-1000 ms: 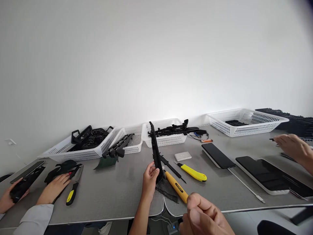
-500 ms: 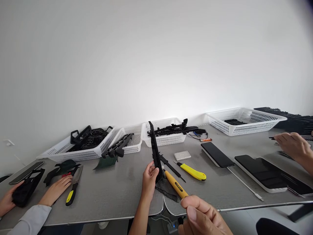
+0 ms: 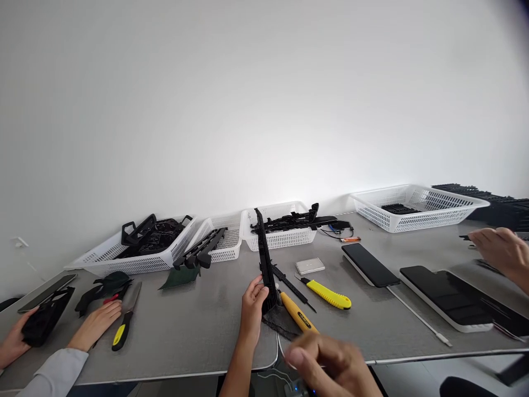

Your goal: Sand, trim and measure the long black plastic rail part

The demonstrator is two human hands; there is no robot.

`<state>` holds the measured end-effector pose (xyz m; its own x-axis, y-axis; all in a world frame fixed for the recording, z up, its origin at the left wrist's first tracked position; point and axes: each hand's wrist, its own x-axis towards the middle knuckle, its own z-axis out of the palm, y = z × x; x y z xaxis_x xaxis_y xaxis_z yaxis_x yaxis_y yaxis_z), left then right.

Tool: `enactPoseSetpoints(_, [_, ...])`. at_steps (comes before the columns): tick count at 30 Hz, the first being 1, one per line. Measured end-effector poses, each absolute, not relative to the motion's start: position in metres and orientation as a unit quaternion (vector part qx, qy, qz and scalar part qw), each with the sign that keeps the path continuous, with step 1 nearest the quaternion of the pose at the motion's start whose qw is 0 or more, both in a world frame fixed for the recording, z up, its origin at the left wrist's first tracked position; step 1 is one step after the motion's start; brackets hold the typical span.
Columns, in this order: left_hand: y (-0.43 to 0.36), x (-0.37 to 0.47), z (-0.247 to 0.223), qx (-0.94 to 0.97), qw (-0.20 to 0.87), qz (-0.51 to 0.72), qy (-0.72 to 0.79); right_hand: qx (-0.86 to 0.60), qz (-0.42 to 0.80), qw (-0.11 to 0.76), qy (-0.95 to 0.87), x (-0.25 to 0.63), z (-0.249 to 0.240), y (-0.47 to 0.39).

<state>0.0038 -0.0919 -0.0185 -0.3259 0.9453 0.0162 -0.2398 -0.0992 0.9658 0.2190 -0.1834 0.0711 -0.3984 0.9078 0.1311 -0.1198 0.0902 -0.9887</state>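
My left hand (image 3: 253, 309) grips the lower end of a long, narrow black plastic trim piece (image 3: 263, 259), which stands nearly upright. Close to the camera, my right hand (image 3: 330, 364) has thumb and fingers drawn together; whatever they pinch, if anything, is hidden. Just beyond it lies a tool with a yellow handle (image 3: 298, 313), its tip hidden behind the trim piece. Under that tool is a dark cloth (image 3: 281, 325). A black caliper (image 3: 294, 286) and a yellow utility knife (image 3: 328, 294) rest to the right of the trim piece.
White baskets with black parts (image 3: 223, 253) line the wall; another basket (image 3: 417, 220) stands at right. Phones (image 3: 370, 264) and a cable lie to the right. A co-worker's hands (image 3: 97, 325) work at left, near a yellow-black knife (image 3: 120, 333); another person's hand (image 3: 502, 251) is at right.
My right hand has moved slightly left and down, away from the end of the yellow handle. My left hand still holds the trim piece in much the same pose.
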Motion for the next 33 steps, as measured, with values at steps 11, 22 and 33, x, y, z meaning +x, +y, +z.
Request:
enactPoseSetpoints(11, [-0.094, 0.004, -0.016, 0.364, 0.471, 0.628, 0.502, -0.589, 0.117, 0.313, -0.736, 0.266, -0.073, -0.074])
enactPoseSetpoints(22, [-0.091, 0.005, -0.015, 0.371, 0.504, 0.62, 0.473, -0.55, 0.297, 0.44, -0.645, 0.275, -0.063, -0.08])
enactPoseSetpoints(33, [-0.094, 0.004, -0.013, 0.363, 0.486, 0.625, 0.491, -0.533, 0.358, 0.485, -0.594, 0.282, -0.039, -0.084])
